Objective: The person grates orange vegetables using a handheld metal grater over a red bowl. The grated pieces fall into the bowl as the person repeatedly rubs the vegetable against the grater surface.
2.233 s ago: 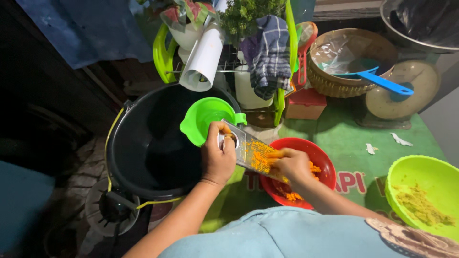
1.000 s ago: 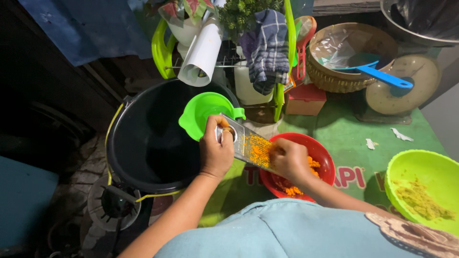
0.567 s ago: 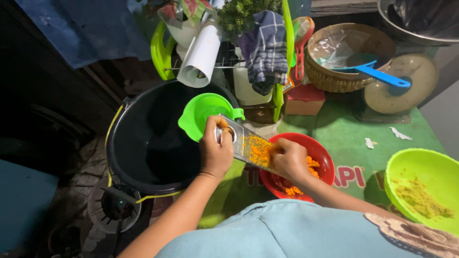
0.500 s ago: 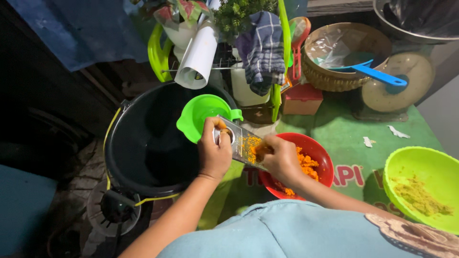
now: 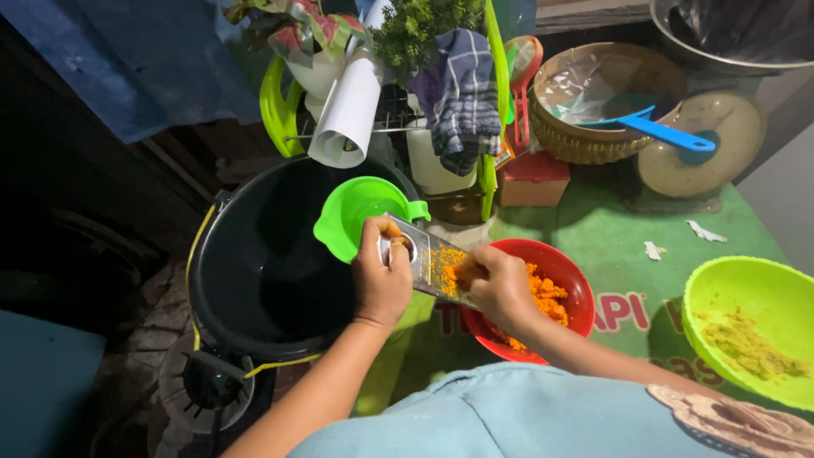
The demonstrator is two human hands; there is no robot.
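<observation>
Presently counted: one metal grater [image 5: 428, 259], one red bowl [image 5: 570, 280] of orange shreds, two lime bowls. Left hand [image 5: 381, 276] fists around the grater's top end; right hand [image 5: 498, 284] presses fingertips closed on a piece mostly hidden against the blade, over the red bowl. Black bucket [image 5: 254, 263] at 9 o'clock, small lime bowl [image 5: 352, 212] on its rim. Large lime bowl [image 5: 746, 326] at 3 o'clock, cut off. Wicker basket [image 5: 585, 144] at 1 o'clock.
</observation>
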